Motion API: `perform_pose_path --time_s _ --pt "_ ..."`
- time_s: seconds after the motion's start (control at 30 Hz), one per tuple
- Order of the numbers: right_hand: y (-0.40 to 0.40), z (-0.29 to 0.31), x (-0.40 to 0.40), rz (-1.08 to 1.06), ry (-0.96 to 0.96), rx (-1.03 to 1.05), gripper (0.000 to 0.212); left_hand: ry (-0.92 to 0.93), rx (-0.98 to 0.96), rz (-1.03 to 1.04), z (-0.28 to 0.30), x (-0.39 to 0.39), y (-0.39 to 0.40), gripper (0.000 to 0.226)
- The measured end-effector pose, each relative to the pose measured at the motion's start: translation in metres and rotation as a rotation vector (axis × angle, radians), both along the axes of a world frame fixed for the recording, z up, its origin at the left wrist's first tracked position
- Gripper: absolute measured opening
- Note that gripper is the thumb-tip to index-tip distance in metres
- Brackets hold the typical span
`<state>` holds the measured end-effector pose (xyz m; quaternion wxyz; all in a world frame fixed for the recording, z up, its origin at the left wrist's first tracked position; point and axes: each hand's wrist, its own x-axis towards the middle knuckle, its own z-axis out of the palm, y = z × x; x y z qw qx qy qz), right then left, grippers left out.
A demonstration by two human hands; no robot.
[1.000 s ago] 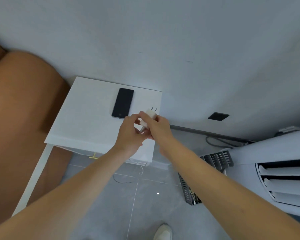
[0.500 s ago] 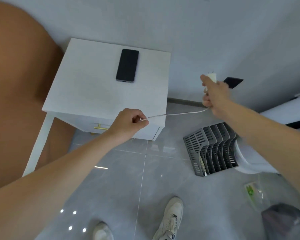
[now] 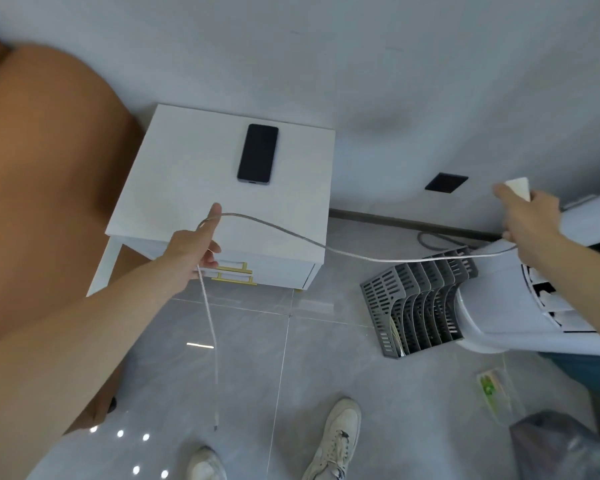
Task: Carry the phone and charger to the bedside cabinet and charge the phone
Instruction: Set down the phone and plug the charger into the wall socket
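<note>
A black phone (image 3: 258,154) lies face up on the white bedside cabinet (image 3: 187,188), near its back. My right hand (image 3: 529,216) grips the white charger plug (image 3: 519,187), held up to the right of the black wall socket (image 3: 446,182). The white cable (image 3: 361,255) runs from that hand across to my left hand (image 3: 198,244), which holds it over the cabinet's front edge with the forefinger stretched out. From my left hand the cable's free end (image 3: 216,426) dangles almost to the floor.
An orange-brown bed (image 3: 42,202) stands left of the cabinet. On the grey tile floor right of the cabinet lie a grey slotted file rack (image 3: 416,306) and a white appliance (image 3: 520,306). A dark bag (image 3: 565,448) sits bottom right. My shoes (image 3: 333,441) are below.
My hands have drawn further apart, stretching the cable. The right hand with the plug has moved right, past the wall socket. More cable now hangs from my left hand.
</note>
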<state>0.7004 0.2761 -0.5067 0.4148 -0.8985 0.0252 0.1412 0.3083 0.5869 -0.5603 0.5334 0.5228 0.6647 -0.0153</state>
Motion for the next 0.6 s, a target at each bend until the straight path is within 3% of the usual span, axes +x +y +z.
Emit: perform_pose_path --time_s 0.17,0.43,0.5,0.6 --pt "0.032 -0.007 -0.039 0.081 0.128 0.143 0.037 -0.113 -0.066 0.036 0.02 0.051 -0.018 0.064" --pt "0.101 0.0 -0.114 0.34 0.401 0.345 0.028 -0.308 0.005 -0.235 0.052 0.127 -0.053 0.007" --pt "0.114 0.008 -0.128 0.388 0.451 0.38 0.032 -0.298 0.09 -0.368 0.058 0.14 -0.058 0.023" --pt "0.128 0.021 -0.139 0.408 0.532 0.439 0.036 -0.2 0.232 -0.517 0.067 0.155 -0.064 0.02"
